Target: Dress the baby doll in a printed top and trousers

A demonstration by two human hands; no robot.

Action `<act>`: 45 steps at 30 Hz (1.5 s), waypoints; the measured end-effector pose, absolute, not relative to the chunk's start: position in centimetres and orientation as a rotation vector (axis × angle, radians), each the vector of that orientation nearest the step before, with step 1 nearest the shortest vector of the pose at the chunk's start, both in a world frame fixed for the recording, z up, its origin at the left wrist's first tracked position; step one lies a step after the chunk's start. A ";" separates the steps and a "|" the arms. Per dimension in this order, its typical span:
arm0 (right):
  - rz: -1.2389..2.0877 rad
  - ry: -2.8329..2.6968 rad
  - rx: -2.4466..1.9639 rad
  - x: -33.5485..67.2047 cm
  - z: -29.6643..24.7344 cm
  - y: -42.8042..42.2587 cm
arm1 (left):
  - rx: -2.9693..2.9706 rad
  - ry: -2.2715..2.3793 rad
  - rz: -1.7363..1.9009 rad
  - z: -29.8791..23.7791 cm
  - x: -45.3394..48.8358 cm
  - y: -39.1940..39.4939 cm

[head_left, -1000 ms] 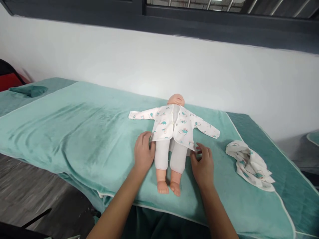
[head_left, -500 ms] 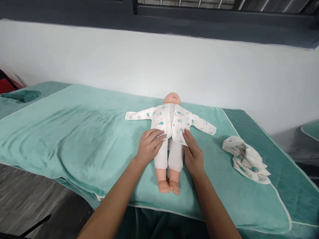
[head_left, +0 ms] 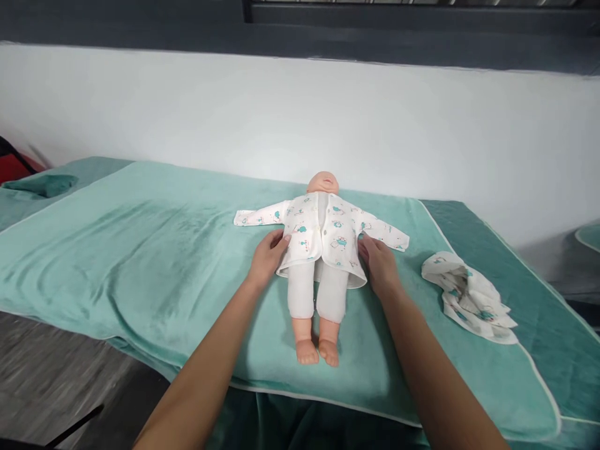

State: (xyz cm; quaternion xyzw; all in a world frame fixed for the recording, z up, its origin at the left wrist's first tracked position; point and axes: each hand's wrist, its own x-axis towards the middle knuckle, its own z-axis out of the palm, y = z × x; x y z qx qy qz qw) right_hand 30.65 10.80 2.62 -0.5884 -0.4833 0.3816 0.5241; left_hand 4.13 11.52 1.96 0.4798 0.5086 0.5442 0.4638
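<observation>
A baby doll (head_left: 323, 182) lies face up, its bare feet toward me. It wears white trousers (head_left: 300, 294) and a white baby jacket (head_left: 304, 228) with a green and pink print, both sleeves spread out to the sides. The jacket's front panels meet near the middle, and its hem flares over the top of the trousers. At the jacket's left side, my left hand (head_left: 268, 257) has its fingers closed on the edge of the cloth. My right hand (head_left: 380, 261) grips the opposite side below the sleeve, its fingertips partly hidden.
A crumpled printed white cloth (head_left: 469, 297) lies on the right of the green blanket (head_left: 164, 250), which covers a bed against a white wall (head_left: 187, 112). A dark green pillow-like bundle (head_left: 42, 185) and a red item (head_left: 12, 167) are at the far left.
Both hands have moved from the jacket's lower front hem outward and up to its sides. The hem now sits wider and flatter over the trousers. The view has tilted slightly down.
</observation>
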 end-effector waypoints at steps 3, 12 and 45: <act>1.146 -1.054 -1.235 30.3 3.2 12.7 | 1.052 1.088 1.263 2.4 4.6 12.1; 1.342 -0.987 -1.005 29.2 3.7 12.5 | 0.909 0.938 1.415 2.4 6.5 14.2; -0.179 -1.476 -1.529 39.0 1.9 -4.0 | 1.373 1.352 1.374 0.1 5.5 9.2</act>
